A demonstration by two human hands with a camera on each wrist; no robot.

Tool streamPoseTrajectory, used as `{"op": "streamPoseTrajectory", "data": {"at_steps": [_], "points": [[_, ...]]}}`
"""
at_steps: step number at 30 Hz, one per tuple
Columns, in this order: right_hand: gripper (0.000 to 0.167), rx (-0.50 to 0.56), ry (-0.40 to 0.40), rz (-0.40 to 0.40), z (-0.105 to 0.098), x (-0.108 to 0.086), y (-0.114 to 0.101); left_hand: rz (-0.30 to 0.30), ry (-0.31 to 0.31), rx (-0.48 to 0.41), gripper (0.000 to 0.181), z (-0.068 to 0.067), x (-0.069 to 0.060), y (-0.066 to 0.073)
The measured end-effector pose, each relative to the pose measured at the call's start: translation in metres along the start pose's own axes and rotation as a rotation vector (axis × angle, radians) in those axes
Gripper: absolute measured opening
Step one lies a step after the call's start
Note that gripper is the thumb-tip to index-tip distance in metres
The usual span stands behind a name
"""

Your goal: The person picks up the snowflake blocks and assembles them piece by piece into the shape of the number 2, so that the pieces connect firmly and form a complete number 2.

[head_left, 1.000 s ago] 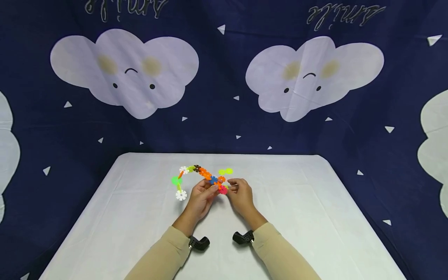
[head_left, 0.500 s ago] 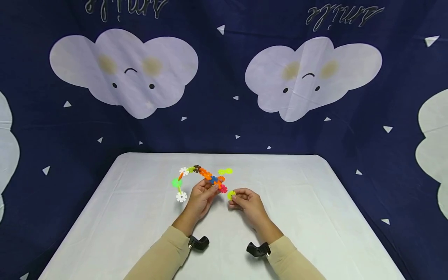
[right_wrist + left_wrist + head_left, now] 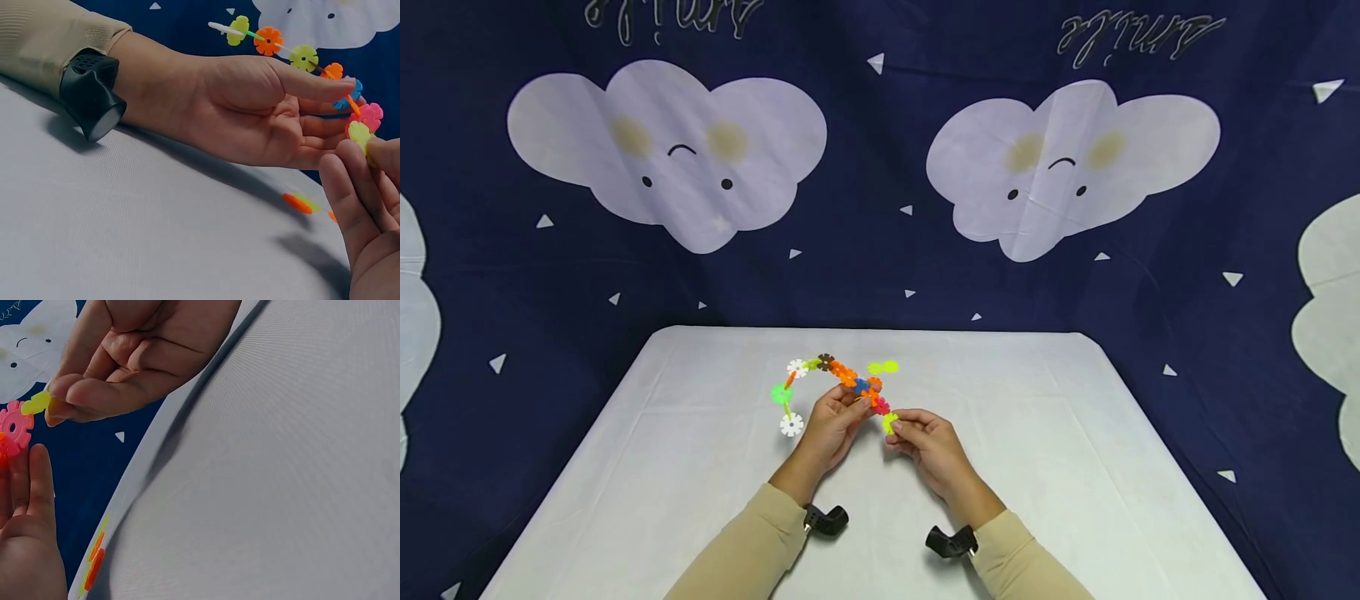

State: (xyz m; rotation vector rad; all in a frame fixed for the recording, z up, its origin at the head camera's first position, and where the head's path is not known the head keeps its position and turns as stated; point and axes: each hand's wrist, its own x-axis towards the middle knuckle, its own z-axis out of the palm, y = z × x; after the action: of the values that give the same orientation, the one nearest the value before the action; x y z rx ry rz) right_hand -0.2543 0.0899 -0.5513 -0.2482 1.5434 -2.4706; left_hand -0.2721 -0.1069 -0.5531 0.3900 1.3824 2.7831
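Observation:
My left hand (image 3: 833, 429) grips a chain of toy snowflake discs near its right end, thumb over an orange disc. From there the chain curves up and left to a white disc (image 3: 791, 425) at its far end. A pink disc (image 3: 15, 424) forms the end nearest my right hand (image 3: 934, 443). Between right thumb and fingertips a yellow snowflake disc (image 3: 890, 422) is pinched. Its edge meets the pink disc's rim in the left wrist view; how deep the slots engage is too small to tell. A blue disc (image 3: 350, 94) shows beside the left thumb.
Yellow discs (image 3: 882, 367) lie on the white table (image 3: 1037, 433) beyond the hands, with orange ones (image 3: 296, 203) close by. A dark blue cloth with printed clouds (image 3: 670, 150) hangs behind the table's far edge. Black wrist cameras (image 3: 826, 521) sit on both wrists.
My right hand first drew back to the right and nearer with the yellow disc, then came slightly left, bringing it against the pink disc. The left hand has stayed nearly still with the chain.

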Motion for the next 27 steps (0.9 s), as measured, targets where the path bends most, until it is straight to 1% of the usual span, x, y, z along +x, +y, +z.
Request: {"op": "streamPoseTrajectory", "data": {"at_steps": [3, 6, 11, 16, 21, 25, 27], "points": [[0.017, 0.026, -0.014, 0.009, -0.0007, 0.0002, -0.0014, -0.006, -0.018, 0.016, 0.026, 0.0001, 0.0003, 0.0], [0.018, 0.04, -0.029, 0.026, -0.0018, 0.0, -0.0034, -0.01, -0.055, 0.046, 0.026, -0.0006, 0.0001, 0.0006], [0.019, 0.029, -0.04, 0.041, -0.0038, -0.0013, -0.0063, -0.001, -0.129, 0.088, 0.026, -0.0017, -0.0012, 0.0036], [0.018, 0.021, -0.037, 0.031, -0.0035, -0.003, -0.0062, 0.01, -0.182, 0.126, 0.027, -0.004, -0.0009, 0.0055], [0.019, 0.023, -0.028, 0.019, -0.0033, -0.0038, -0.0043, 0.007, -0.214, 0.193, 0.03, -0.005, 0.0009, 0.0056], [0.019, 0.022, -0.046, 0.012, -0.0025, -0.004, -0.0029, 0.003, -0.218, 0.205, 0.029, -0.0046, 0.0009, 0.0049], [0.019, 0.031, -0.046, 0.0, -0.0018, -0.0036, -0.0013, 0.004, -0.216, 0.194, 0.03, -0.0043, 0.0, 0.0048]]}}
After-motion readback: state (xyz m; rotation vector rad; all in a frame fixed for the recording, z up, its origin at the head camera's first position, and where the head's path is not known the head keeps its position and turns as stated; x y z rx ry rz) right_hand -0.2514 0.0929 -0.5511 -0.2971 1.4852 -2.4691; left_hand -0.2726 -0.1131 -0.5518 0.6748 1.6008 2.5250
